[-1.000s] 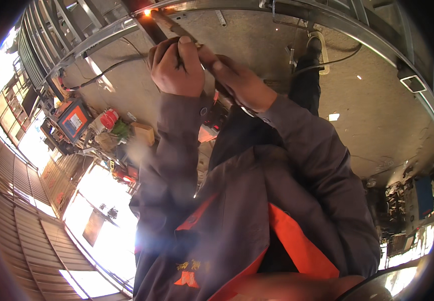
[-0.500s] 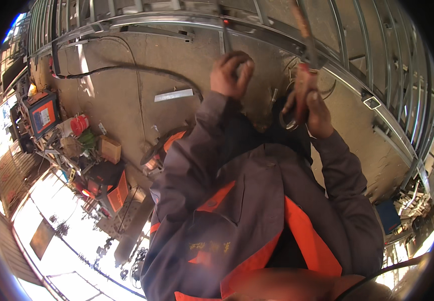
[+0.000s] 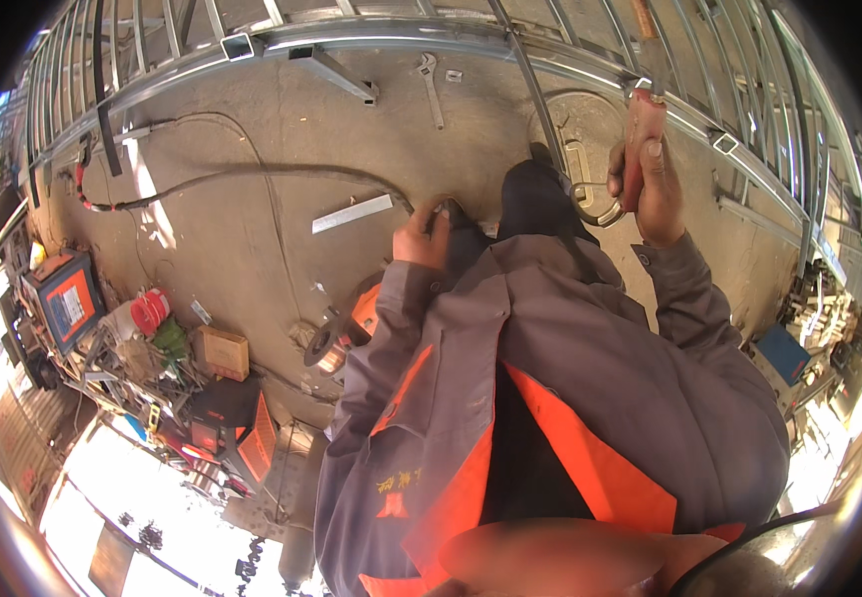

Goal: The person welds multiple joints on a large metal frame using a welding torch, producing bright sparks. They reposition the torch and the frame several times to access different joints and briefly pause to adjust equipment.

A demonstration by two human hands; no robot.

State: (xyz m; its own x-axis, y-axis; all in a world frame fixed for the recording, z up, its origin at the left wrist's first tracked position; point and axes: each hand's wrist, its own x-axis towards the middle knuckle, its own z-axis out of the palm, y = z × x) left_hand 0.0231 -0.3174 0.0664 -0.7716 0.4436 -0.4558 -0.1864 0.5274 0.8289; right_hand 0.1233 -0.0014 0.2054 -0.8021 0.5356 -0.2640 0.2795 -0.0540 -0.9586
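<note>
Close to the body, the left hand point(image 3: 423, 239) curls beside the dark trousers point(image 3: 530, 204); whether it grips anything I cannot tell. Farther out, the right hand point(image 3: 662, 194) wraps a red-handled tool point(image 3: 642, 129), its long axis running forward, narrow end pointing away across the metal frame point(image 3: 431, 35).

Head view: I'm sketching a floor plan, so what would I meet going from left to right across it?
Orange-fronted box, red container, cardboard box, wire spool, left hand, right hand holding a red-handled tool, blue panel.
</note>
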